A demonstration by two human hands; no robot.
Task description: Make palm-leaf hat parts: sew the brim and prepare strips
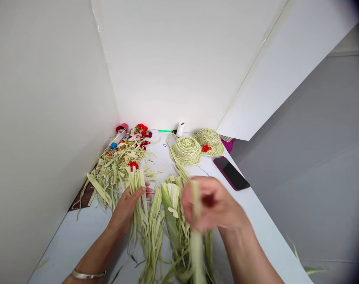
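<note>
My left hand [131, 203] is closed around a bunch of pale green corn husk strips [137, 179], whose ends hang down toward the table's front. In my right hand [215, 203] a single husk strip [198, 252] is pinched, hanging down and smeared by motion. Between the hands lies a pile of husks [171, 213], some whole and wide, others split into long strips. Farther back stands a small woven husk hat [186, 150] with a braided tail. Beside it is a second woven hat [209, 138] bearing a red flower [206, 148].
A heap of husk scraps [114, 169] covers the table's left side, with red flowers [142, 128] and a red cup [122, 127] behind. A white thread spool [181, 129] and a green tool [165, 130] are at the back wall. A phone [231, 173] lies near the right edge.
</note>
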